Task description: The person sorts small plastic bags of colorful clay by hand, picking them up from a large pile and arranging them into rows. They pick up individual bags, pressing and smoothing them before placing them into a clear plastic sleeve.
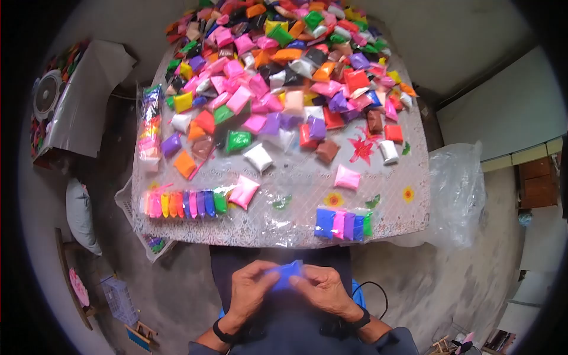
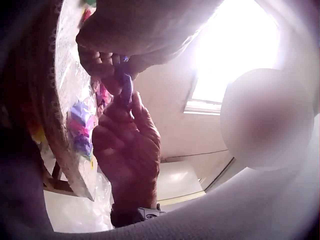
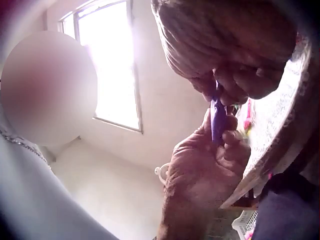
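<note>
Where left hand (image 1: 251, 291) and right hand (image 1: 324, 291) meet, both pinch one blue packet (image 1: 287, 274).
Curled fingers (image 1: 260, 274) hide most of it; wrist views backlit, contents unreadable.

Blue packet (image 1: 288, 273); floral lace tablecloth (image 1: 390, 204) (multicoloured packets (image 1: 278, 71) heaped).
</note>
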A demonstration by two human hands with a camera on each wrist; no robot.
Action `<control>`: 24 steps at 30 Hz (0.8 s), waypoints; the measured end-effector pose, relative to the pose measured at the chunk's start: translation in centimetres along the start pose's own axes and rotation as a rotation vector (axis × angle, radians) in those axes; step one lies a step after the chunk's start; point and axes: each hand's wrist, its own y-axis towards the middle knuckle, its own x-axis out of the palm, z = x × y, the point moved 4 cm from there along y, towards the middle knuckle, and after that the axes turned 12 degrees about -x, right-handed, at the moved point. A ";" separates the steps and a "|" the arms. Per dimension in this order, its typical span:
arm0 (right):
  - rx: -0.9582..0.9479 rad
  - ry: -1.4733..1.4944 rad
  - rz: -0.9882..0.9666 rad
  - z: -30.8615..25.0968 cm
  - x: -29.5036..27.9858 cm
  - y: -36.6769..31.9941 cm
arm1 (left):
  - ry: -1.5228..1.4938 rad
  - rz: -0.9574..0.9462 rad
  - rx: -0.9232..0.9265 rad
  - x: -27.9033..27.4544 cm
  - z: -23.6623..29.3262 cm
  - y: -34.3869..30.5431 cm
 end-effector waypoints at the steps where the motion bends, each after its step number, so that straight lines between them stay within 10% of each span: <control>1: -0.009 -0.006 -0.009 -0.1 -0.1 0.3 | -0.010 0.004 -0.012 0.0 0.1 0.0; 24: -0.036 0.008 -0.093 -3.4 -1.9 2.2 | -0.074 -0.036 0.026 0.6 2.3 -0.1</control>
